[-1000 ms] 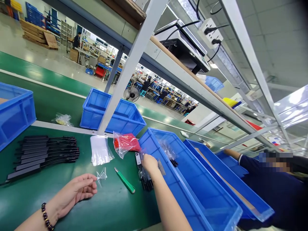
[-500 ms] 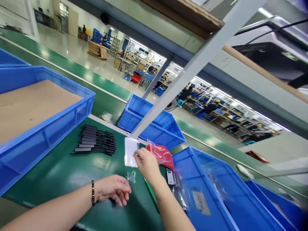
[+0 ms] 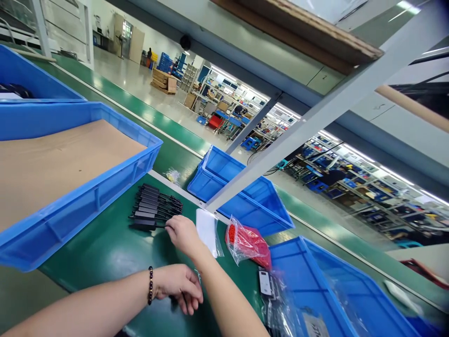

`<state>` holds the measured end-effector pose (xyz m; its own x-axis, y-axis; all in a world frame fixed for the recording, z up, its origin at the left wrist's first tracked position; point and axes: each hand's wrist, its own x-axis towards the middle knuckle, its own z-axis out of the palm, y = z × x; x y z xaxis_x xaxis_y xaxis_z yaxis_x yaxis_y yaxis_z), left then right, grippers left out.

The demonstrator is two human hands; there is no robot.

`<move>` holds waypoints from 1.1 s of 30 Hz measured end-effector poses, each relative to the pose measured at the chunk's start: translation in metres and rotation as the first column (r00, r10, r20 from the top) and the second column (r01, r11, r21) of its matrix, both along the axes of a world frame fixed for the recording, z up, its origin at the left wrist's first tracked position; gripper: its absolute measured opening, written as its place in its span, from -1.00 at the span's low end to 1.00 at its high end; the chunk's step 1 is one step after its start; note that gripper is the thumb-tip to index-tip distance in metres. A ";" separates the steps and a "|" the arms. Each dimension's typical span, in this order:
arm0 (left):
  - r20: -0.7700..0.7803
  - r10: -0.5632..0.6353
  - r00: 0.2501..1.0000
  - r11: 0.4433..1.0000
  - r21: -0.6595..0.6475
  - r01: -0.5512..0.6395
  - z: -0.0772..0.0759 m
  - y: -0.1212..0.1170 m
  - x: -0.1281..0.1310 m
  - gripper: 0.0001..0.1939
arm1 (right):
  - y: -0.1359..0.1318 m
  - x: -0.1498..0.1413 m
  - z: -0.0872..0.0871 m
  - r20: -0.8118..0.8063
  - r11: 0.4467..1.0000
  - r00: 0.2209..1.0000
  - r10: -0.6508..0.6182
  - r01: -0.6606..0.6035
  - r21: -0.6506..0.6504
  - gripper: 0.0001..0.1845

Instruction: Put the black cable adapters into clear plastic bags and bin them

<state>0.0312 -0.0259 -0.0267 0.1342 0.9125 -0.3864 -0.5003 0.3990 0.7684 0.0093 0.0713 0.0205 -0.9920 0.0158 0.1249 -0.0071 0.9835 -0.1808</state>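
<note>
Just left of the frame's centre, a row of black pieces (image 3: 154, 206) with thin cables lies side by side on the green tabletop (image 3: 112, 262), the flat bodies toward the left and the cables toward the right. At the near end of the row is the nearest black piece (image 3: 143, 225), its cable leading to the fingertips of the right hand (image 3: 183, 235), which are closed in a pinch on it. Below, near the lower middle of the frame, the left hand (image 3: 178, 286) hangs palm down with its fingers loosely curled; whether they hold anything I cannot tell. A dark beaded bracelet (image 3: 150, 285) circles that wrist.

Just right of the right hand lies a stack of white, clear-edged sleeves (image 3: 206, 229), and beside it a red bag (image 3: 256, 243) in clear plastic. Toward the lower right, a pale device (image 3: 265, 282) with clear wrapping sits against a blue bin (image 3: 291, 271). Beyond the sleeves, past a slanting white post (image 3: 280, 159), stands a blue crate (image 3: 245, 206). A small clear packet (image 3: 173, 176) lies above the row, and a large blue tray (image 3: 122, 180) lined with brown board (image 3: 70, 164) fills the left side.
</note>
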 end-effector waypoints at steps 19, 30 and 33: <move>-0.067 0.640 0.765 0.762 0.181 -0.622 0.023 0.007 -0.016 -0.67 | 0.016 0.128 -0.039 0.160 0.167 0.889 -0.428 0.252 -0.953 -0.84; 0.263 0.559 0.786 0.820 -0.033 -0.572 0.025 0.007 -0.022 -0.59 | 0.027 0.154 -0.004 0.095 0.601 0.871 -0.482 0.408 -0.687 -0.87; 0.245 0.493 0.835 0.869 -0.082 -0.489 0.022 0.008 -0.023 -0.60 | 0.057 0.180 -0.010 0.144 0.641 0.731 -0.667 0.661 -0.389 -0.88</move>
<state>0.0082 -0.0182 -0.0052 -0.2359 0.8785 -0.4155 -0.8075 0.0606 0.5867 0.1889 0.1283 0.0100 -0.6942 0.7189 -0.0354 0.6150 0.5668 -0.5482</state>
